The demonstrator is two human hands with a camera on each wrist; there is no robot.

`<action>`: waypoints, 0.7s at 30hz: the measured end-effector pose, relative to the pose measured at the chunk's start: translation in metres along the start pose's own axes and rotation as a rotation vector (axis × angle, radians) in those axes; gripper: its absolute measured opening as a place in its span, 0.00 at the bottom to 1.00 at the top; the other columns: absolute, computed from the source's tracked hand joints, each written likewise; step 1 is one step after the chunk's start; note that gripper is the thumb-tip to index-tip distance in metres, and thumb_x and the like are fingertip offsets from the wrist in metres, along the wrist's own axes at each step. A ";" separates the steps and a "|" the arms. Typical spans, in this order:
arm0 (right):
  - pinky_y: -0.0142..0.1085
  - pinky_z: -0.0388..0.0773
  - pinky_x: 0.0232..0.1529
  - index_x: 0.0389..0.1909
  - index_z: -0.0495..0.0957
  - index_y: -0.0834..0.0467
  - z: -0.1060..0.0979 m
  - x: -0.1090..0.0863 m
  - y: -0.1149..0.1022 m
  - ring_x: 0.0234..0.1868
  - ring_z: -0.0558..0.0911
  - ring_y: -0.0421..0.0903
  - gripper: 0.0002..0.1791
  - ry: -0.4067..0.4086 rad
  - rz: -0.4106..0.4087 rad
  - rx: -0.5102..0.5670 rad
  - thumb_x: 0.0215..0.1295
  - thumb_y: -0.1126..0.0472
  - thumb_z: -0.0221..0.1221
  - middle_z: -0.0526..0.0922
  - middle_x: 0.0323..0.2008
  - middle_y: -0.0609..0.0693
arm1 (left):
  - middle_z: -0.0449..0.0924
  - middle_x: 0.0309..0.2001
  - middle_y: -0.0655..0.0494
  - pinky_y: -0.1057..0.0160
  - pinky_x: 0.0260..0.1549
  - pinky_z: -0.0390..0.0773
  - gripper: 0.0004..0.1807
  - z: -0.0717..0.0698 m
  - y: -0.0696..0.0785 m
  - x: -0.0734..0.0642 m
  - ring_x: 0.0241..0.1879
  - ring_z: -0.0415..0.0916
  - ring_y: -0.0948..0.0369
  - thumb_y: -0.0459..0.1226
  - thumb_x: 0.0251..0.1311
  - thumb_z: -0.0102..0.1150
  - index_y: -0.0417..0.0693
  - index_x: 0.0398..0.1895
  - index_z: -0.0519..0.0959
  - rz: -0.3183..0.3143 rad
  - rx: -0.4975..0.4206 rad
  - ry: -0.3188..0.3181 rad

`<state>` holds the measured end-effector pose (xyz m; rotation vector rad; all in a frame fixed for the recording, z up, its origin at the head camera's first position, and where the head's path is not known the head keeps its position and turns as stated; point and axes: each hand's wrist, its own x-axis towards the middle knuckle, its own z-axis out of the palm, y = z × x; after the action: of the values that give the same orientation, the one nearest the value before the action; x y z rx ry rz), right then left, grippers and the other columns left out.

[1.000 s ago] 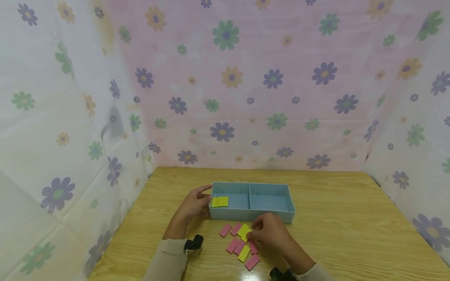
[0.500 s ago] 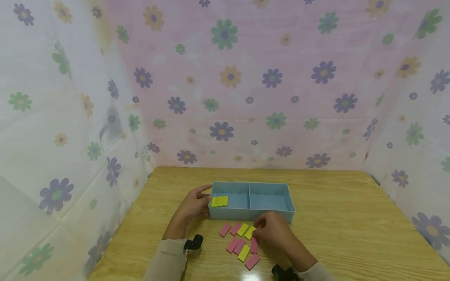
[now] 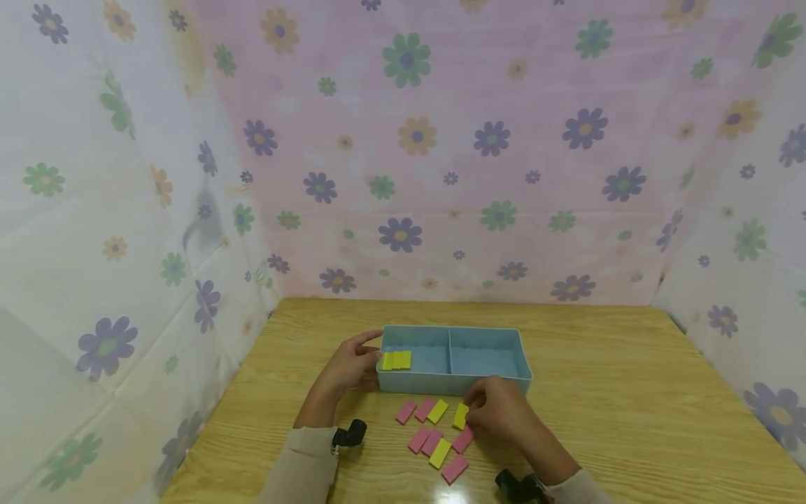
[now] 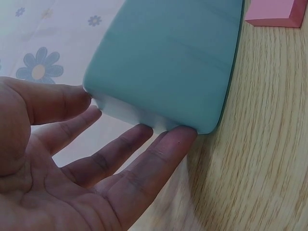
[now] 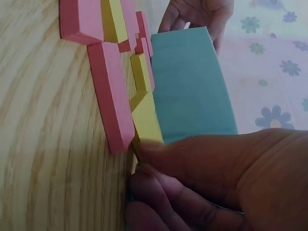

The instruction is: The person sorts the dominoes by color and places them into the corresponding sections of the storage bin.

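Observation:
A light blue two-compartment tray stands on the table. My left hand touches its left end with fairly straight fingers; in the left wrist view the fingertips rest against the end wall. In front of the tray, my right hand pinches a yellow block between thumb and fingers. The right wrist view shows that yellow block tilted beside a pink block, its near end hidden by the thumb. Several yellow blocks lie side by side in the left compartment.
Several pink blocks lie loose on the wooden table before the tray, with two more yellow blocks among them. Flower-patterned cloth hangs behind and at both sides. Each wrist wears a black camera.
My right hand has drawn the yellow block rightward, away from the other yellow block it overlapped. A pink block beside it has turned slightly. The left hand and tray hold their place.

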<state>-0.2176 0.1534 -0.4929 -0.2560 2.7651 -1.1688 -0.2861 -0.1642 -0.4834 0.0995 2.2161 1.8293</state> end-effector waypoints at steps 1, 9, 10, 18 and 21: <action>0.36 0.77 0.28 0.32 0.88 0.57 0.000 0.000 0.000 0.29 0.79 0.43 0.08 -0.004 0.000 0.004 0.49 0.69 0.73 0.84 0.25 0.46 | 0.73 0.67 0.35 0.47 0.38 0.88 0.30 0.000 0.000 0.000 0.57 0.81 0.42 0.35 0.76 0.56 0.57 0.79 0.66 -0.001 0.002 0.001; 0.35 0.77 0.28 0.33 0.87 0.55 0.007 -0.002 -0.005 0.29 0.79 0.40 0.13 0.027 -0.022 -0.082 0.51 0.57 0.79 0.83 0.26 0.43 | 0.73 0.67 0.35 0.47 0.39 0.88 0.29 0.000 0.001 -0.002 0.56 0.82 0.44 0.35 0.76 0.55 0.59 0.78 0.67 -0.005 0.020 0.023; 0.36 0.77 0.28 0.33 0.86 0.55 0.008 -0.002 -0.005 0.29 0.79 0.40 0.14 0.025 -0.026 -0.083 0.50 0.57 0.80 0.83 0.26 0.43 | 0.73 0.67 0.34 0.47 0.39 0.88 0.30 0.000 0.001 -0.003 0.57 0.82 0.44 0.35 0.76 0.55 0.58 0.78 0.67 -0.005 0.021 0.023; 0.35 0.79 0.30 0.40 0.86 0.59 0.006 -0.002 -0.004 0.33 0.80 0.42 0.14 -0.053 -0.064 0.005 0.51 0.67 0.75 0.84 0.30 0.45 | 0.73 0.68 0.34 0.48 0.38 0.88 0.30 0.001 0.001 -0.001 0.56 0.82 0.45 0.35 0.75 0.55 0.57 0.78 0.67 -0.004 0.025 0.023; 0.34 0.80 0.31 0.41 0.86 0.60 0.004 -0.001 -0.003 0.35 0.82 0.41 0.14 -0.075 -0.084 0.018 0.53 0.67 0.74 0.85 0.31 0.45 | 0.73 0.67 0.35 0.48 0.38 0.88 0.30 0.002 0.002 0.000 0.56 0.82 0.45 0.35 0.75 0.55 0.58 0.78 0.67 -0.003 0.026 0.022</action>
<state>-0.2157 0.1491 -0.4931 -0.4089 2.7019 -1.1774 -0.2855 -0.1624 -0.4819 0.0820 2.2541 1.8085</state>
